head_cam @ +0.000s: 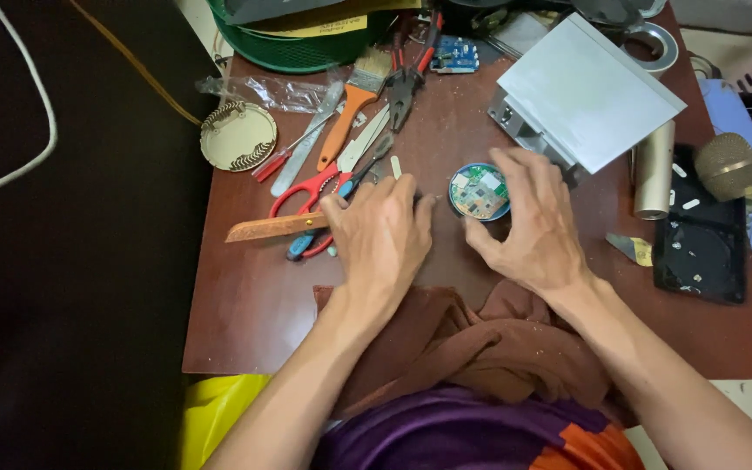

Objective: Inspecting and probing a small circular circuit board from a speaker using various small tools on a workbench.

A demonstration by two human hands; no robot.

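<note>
My right hand (533,222) cups the round blue circuit-board puck (479,191) mid-bench (245,305), fingers spread around it, left hand (380,235) flat just beside the red scissors (311,191), so I'd say grip it steady, don't squeeze.

Both forearms are bare, no sleeves reaching the wrists, no watch or rings on the left hand (380,239) or right hand (528,226); a purple garment (446,431) with an orange patch (598,448) shows below
</note>
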